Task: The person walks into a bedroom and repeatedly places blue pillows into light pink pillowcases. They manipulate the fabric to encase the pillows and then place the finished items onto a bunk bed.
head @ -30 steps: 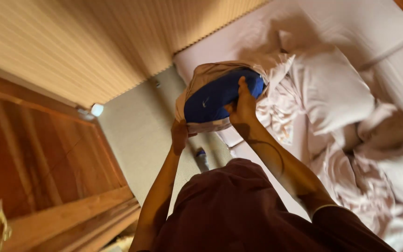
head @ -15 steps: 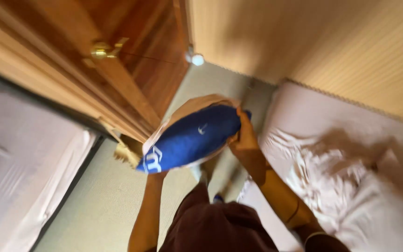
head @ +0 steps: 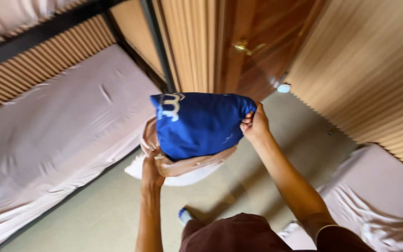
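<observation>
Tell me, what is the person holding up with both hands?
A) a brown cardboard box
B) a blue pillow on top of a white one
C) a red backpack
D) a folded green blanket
B: the right hand grips the edge of a blue pillow, and the left hand holds from below, where a white pillow shows under the blue one.

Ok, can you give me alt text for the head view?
Two bare hands hold a stack of pillows, blue pillow on top: left hand underneath, right hand pinching its corner. Pink-sheeted mattress to one side, wooden door beyond.
</observation>
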